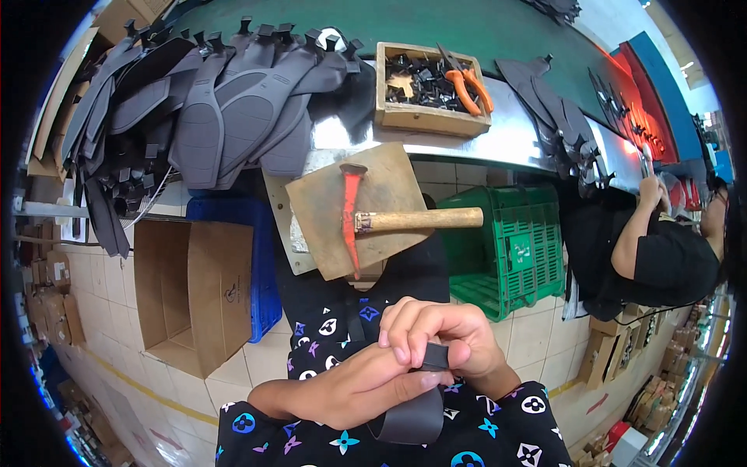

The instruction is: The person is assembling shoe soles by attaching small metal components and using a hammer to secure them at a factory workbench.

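Note:
Over my lap, both hands are closed around one dark grey shoe sole (412,423). A small black block-like heel piece (435,356) shows at its upper end, between my fingers. My left hand (350,385) grips from the left, thumb stretched along the piece. The fingers of my right hand (455,342) curl over it from the right, thumb against the block's side. Most of the sole's narrow end is hidden by my fingers. Ahead of my hands, a hammer (412,219) with a red head and wooden handle lies on a brown board (319,198).
Many similar soles (249,109) are heaped at the left on the bench. A wooden box (432,122) holds small black pieces and orange-handled pliers (467,87). A green crate (533,249) and a cardboard box (218,296) flank my knees. A co-worker (654,249) sits at right.

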`<state>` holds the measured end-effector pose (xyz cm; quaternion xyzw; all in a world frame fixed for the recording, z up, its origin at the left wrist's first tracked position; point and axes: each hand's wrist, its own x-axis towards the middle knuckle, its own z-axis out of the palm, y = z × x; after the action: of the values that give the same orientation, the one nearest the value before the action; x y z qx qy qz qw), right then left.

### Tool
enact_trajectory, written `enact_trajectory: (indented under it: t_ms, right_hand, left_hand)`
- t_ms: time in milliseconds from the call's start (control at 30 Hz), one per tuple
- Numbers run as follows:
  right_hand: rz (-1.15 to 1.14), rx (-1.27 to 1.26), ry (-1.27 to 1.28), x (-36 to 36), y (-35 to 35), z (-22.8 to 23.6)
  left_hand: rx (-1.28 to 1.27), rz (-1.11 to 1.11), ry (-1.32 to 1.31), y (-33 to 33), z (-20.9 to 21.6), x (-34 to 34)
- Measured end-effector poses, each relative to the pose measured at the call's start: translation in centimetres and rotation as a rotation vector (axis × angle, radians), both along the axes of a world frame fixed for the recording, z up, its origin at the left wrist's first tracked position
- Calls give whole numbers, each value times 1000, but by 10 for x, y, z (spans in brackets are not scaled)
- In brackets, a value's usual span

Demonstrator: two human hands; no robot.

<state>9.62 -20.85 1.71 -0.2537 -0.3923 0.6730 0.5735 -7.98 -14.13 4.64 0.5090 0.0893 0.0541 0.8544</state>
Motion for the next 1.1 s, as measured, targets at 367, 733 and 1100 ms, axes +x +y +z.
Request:
enact_trajectory:
  t_ms: [367,733,1100]
  right_hand:
    - [-40,55,70,5,-10,-5]
    - [-32,-39,170,8,-13,-17]
    - [41,-186,284,5,-17,-21]
  left_hand:
    - [-143,-100,97,-4,3,10]
    - [-264,-63,183,-7,0,18]
    - [-351,31,279,-12,13,12]
